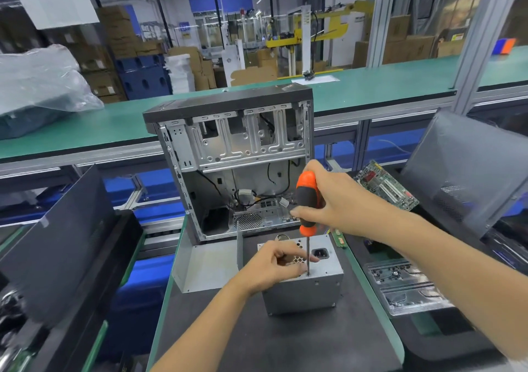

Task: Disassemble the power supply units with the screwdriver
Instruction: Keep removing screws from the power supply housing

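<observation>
Left of the grip, I see a bent grey metal cover [204,266] lying on the dark work mat [257,343], just beside the power supply unit [303,291]. My left hand [274,266] rests on top of that grey box, fingers curled, its fingertips [300,268] pinching around the shaft right where the tip meets the top face. The unit sits on the mat directly under my grip, its honeycomb vent and black mains socket [320,253] facing upward. My right hand [334,200] is wrapped around the orange-and-black handle of the screwdriver [307,203]; its long axis stands nearly vertical, handle up, tip down on the unit's top near the front edge. Beyond the grip, an open computer case [237,157] stands upright, open side toward me. Right of the grip, a green circuit board [385,185] leans tilted. I can read no writing on the unit.
</observation>
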`<action>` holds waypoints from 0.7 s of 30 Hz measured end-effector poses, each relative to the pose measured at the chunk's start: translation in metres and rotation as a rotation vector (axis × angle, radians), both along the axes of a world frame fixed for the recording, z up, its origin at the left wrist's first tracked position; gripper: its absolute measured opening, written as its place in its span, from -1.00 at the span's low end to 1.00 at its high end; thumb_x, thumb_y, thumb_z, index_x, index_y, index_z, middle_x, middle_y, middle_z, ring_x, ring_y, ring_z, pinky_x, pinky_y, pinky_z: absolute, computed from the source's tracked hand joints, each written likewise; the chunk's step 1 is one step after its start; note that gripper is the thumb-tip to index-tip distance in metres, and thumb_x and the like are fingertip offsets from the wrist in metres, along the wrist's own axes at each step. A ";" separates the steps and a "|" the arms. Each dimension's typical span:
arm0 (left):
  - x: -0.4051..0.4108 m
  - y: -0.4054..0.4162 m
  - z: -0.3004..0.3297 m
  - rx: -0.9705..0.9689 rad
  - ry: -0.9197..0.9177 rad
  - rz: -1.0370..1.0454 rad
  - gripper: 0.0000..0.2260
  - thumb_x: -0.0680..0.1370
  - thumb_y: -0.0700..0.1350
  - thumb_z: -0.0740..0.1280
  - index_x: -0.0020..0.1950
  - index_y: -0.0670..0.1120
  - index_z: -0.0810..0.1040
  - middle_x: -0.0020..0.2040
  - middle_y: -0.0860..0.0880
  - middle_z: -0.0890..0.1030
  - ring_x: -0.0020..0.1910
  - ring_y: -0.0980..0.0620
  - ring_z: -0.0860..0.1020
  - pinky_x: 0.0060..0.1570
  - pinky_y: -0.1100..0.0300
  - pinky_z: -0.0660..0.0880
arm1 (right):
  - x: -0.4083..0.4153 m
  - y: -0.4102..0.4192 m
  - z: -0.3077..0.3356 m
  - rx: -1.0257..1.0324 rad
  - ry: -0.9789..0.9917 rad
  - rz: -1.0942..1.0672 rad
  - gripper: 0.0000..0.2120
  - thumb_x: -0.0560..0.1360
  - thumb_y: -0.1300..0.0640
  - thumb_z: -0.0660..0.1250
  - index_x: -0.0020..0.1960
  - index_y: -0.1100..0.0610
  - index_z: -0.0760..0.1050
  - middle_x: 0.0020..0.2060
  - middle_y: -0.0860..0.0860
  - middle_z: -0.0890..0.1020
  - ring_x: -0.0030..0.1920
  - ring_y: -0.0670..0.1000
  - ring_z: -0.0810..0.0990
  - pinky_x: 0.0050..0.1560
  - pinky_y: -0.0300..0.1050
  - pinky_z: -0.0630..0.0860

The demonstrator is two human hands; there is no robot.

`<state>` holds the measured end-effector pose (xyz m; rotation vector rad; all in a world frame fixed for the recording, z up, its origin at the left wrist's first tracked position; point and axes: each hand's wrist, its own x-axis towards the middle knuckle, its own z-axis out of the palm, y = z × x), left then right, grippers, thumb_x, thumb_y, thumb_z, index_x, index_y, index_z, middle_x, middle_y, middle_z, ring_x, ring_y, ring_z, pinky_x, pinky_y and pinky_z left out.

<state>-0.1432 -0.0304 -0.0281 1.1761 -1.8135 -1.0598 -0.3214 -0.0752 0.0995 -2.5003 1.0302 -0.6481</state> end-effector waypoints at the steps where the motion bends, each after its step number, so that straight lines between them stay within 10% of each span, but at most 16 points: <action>1: -0.001 0.000 0.000 0.000 -0.021 -0.017 -0.86 0.51 -0.07 0.43 0.05 0.04 0.71 -0.33 0.06 0.32 -0.33 0.11 0.24 -0.32 0.33 0.20 | -0.002 0.001 0.003 0.018 0.014 0.026 -0.60 0.42 -0.10 0.44 -0.02 0.07 0.27 -0.37 -0.08 0.50 -0.44 -0.12 0.46 -0.35 -0.24 0.43; 11: -0.007 -0.006 -0.002 0.029 0.002 0.053 -0.95 0.45 -0.02 0.50 -0.15 0.02 0.73 -0.32 0.01 0.60 -0.30 0.00 0.33 -0.31 0.18 0.25 | -0.003 -0.006 0.052 0.219 0.241 0.281 -0.69 0.36 0.14 0.54 -0.04 0.03 0.43 -0.23 0.02 0.63 -0.42 -0.12 0.59 -0.39 -0.20 0.54; 17: -0.008 -0.005 -0.002 -0.002 -0.047 0.081 -0.91 0.45 -0.05 0.50 -0.16 -0.05 0.73 -0.39 0.16 0.50 -0.40 0.20 0.28 -0.37 0.33 0.23 | 0.011 -0.001 0.064 0.035 0.574 0.009 -0.31 0.29 -0.54 0.20 -0.26 0.14 0.44 -0.60 -0.01 0.58 -0.58 -0.06 0.59 -0.52 -0.26 0.48; 21: -0.009 -0.004 0.004 0.013 -0.052 0.051 -0.89 0.47 -0.07 0.50 -0.10 -0.10 0.72 -0.44 0.17 0.44 -0.44 0.21 0.28 -0.38 0.40 0.22 | 0.027 0.000 0.057 -0.135 0.670 -0.032 -0.45 0.51 -0.34 0.13 -0.33 0.14 0.38 -0.74 -0.07 0.44 -0.63 -0.10 0.48 -0.56 -0.29 0.35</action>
